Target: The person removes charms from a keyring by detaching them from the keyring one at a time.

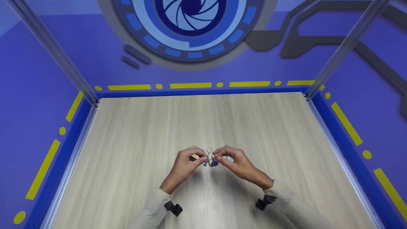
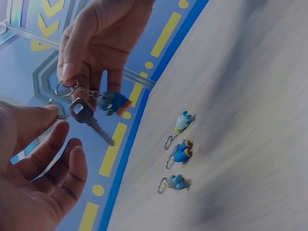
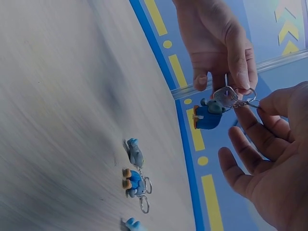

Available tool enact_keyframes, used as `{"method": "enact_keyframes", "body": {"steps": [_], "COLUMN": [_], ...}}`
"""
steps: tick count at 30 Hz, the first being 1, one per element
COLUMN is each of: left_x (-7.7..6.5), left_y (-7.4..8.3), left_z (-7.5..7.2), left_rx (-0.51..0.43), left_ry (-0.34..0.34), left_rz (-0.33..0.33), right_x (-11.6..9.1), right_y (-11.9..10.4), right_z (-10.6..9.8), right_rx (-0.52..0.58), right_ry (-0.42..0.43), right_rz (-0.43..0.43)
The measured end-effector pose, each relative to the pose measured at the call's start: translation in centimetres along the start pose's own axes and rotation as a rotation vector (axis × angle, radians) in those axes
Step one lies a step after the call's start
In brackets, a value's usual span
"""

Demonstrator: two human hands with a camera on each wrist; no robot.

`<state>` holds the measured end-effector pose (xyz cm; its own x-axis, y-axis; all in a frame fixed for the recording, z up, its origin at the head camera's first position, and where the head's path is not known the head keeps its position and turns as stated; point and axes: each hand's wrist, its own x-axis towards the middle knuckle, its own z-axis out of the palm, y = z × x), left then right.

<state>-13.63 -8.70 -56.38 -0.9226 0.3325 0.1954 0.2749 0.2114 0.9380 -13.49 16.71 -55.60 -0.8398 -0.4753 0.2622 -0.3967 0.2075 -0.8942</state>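
Above the table, my left hand (image 1: 187, 162) pinches a metal ring near a key (image 2: 86, 115). Facing it, my right hand (image 1: 238, 162) pinches a second ring, whose short chain carries a small blue figurine (image 2: 113, 102) with orange feet. Both rings meet between the fingertips; whether they are linked I cannot tell. In the right wrist view the figurine (image 3: 209, 115) hangs beside the key's head (image 3: 224, 96). Below the hands lie three figurine keychains: a pale blue one (image 2: 183, 121), a blue one with orange feet (image 2: 182, 151) and a grey-blue one (image 2: 177, 182).
The wooden table (image 1: 143, 127) has blue-purple panels (image 1: 82, 57) with yellow markings on its left, back and right. Metal posts (image 1: 349, 44) stand at the back corners. In the head view, the hands partly cover the keychains on the table.
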Motion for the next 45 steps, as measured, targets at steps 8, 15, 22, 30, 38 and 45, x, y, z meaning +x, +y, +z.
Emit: {"method": "enact_keyframes", "body": {"steps": [8, 15, 22, 30, 38, 45], "left_x": [-0.1, -0.1, 0.0, -0.1, -0.2, -0.3], "left_y": [-0.1, 0.8, 1.0, 0.6, 1.1, 1.8], "left_z": [0.2, 0.5, 0.6, 0.4, 0.6, 1.0], "left_rx": [0.051, 0.175, 0.2, 0.065, 0.131, 0.295], "left_ry": [-0.004, 0.011, 0.058, 0.065, 0.037, 0.062], "left_rz": [-0.04, 0.022, 0.085, -0.026, 0.013, 0.089], "right_x": [0.1, 0.1, 0.1, 0.0, -0.1, 0.0], "right_y": [-0.1, -0.1, 0.0, 0.2, 0.2, 0.1], "right_z": [0.1, 0.1, 0.0, 0.1, 0.3, 0.2], "right_rx": [-0.015, -0.038, -0.027, -0.009, 0.003, -0.015], "right_ry": [0.002, -0.007, -0.011, 0.0, 0.001, 0.001], "right_rz": [0.022, 0.05, 0.052, 0.022, 0.018, 0.038]}}
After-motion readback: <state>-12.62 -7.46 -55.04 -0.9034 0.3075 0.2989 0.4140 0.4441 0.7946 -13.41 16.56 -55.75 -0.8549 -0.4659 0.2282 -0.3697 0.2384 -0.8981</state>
